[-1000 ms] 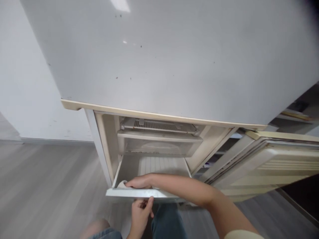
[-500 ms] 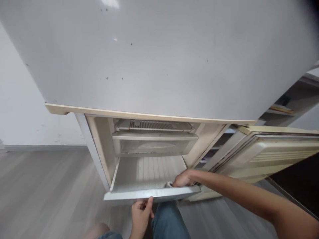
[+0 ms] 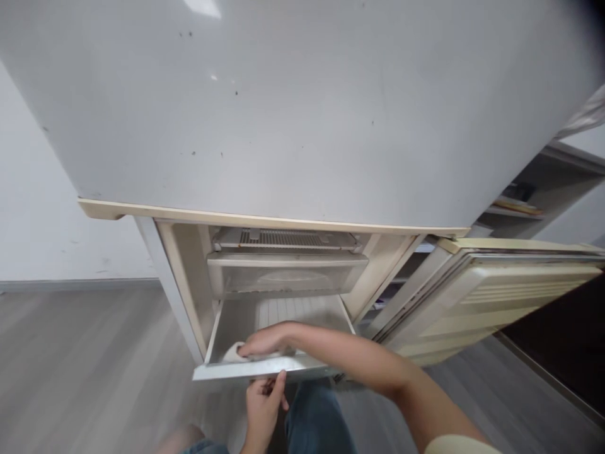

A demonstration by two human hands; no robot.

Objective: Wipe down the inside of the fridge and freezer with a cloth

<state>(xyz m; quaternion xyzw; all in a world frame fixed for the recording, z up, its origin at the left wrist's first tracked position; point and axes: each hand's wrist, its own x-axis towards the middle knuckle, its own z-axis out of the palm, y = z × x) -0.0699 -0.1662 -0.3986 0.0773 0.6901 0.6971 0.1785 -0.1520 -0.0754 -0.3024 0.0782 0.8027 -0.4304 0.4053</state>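
A white fridge point(image 3: 293, 113) stands before me with its lower compartment open. The bottom drawer point(image 3: 222, 369) is pulled out. My right hand point(image 3: 265, 342) reaches into the drawer's left front corner and presses a white cloth point(image 3: 232, 353) against the inside. My left hand point(image 3: 263, 403) is below the drawer's front edge, thumb up on the lip, fingers curled under it. A second clear drawer point(image 3: 283, 272) sits pushed in above, under a vent grille point(image 3: 283, 238).
The lower fridge door point(image 3: 491, 296) swings open to the right. Grey wood-look floor point(image 3: 85, 366) spreads on the left up to a white wall point(image 3: 33, 214). My knees in blue jeans point(image 3: 312, 429) are under the drawer. Shelves point(image 3: 534, 202) show at the right.
My right hand with the cloth has swept from the drawer's right front corner back to its left front corner. The left hand has stayed on the drawer's front edge.
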